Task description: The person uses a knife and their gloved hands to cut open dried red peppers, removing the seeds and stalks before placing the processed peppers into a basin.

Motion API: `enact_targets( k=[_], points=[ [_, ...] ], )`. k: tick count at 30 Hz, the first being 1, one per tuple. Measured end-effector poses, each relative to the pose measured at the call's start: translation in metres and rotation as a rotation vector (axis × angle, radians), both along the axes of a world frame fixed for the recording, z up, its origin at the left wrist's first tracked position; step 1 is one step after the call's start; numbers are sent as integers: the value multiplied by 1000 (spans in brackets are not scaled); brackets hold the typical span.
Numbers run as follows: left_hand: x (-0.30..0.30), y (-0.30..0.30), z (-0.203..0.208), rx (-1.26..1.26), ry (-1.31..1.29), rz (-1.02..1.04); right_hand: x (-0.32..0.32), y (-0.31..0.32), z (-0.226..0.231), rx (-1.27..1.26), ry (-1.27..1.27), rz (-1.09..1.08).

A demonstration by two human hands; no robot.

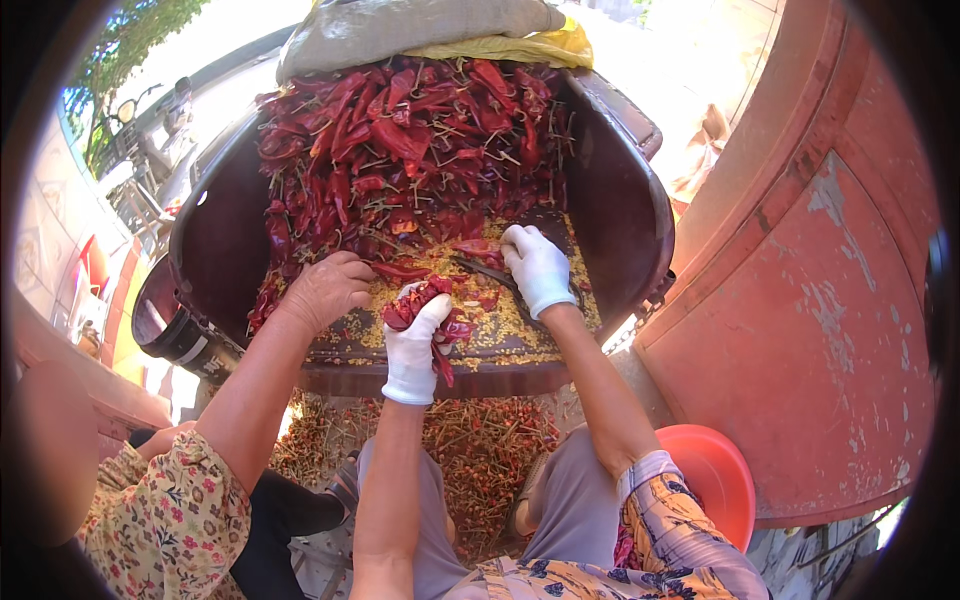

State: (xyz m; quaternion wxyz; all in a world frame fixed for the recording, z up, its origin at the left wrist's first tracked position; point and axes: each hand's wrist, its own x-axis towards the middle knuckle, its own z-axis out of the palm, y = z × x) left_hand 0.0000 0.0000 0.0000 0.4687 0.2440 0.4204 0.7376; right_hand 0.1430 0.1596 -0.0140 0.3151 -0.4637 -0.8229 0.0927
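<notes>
A: What is the left hand doing?
B: The left hand (411, 350), in a white glove, is clamped around a bunch of dried red chili peppers (402, 315), held above the near part of the dark tub (625, 215). A few peppers poke out below the fingers.

A: And the right?
B: The right hand (540, 270), also gloved in white, is curled around a pair of dark scissors (488, 270). The blades point left, toward the bunch but apart from it. The fingers' undersides are hidden.

A: Is anything beside the blades?
B: A loose red chili pepper (477, 250) lies just beyond them, near the right fingertips.

A: Whose bare hand is that?
B: A co-worker's bare hand (330, 290), left of the gloved bunch, reaches to the edge of the chili heap (400, 140). I cannot tell whether it grips anything.

A: What else surrounds them?
B: Yellow seeds (500, 325) cover much of the tub's near floor, and a grey sack (420, 30) rests at the far end. Stem scraps (490, 440) litter the ground below, and a red basin (715, 475) stands beside the person's right arm.
</notes>
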Motion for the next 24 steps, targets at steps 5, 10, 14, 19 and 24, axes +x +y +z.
enact_targets(
  k=[5,10,14,19,24],
  points=[
    [-1,1,-2,-3,26,13,1,-4,0,58,-6,38],
    [2,1,-6,-18,95,21,1,-4,6,-12,1,-27],
    [1,6,-5,11,99,15,4,-9,7,-297,615,157],
    [3,2,3,19,-126,-41,7,-49,37,-1013,1076,457],
    [4,7,6,136,-289,-209,-5,-70,37,-919,793,412]
  ],
)
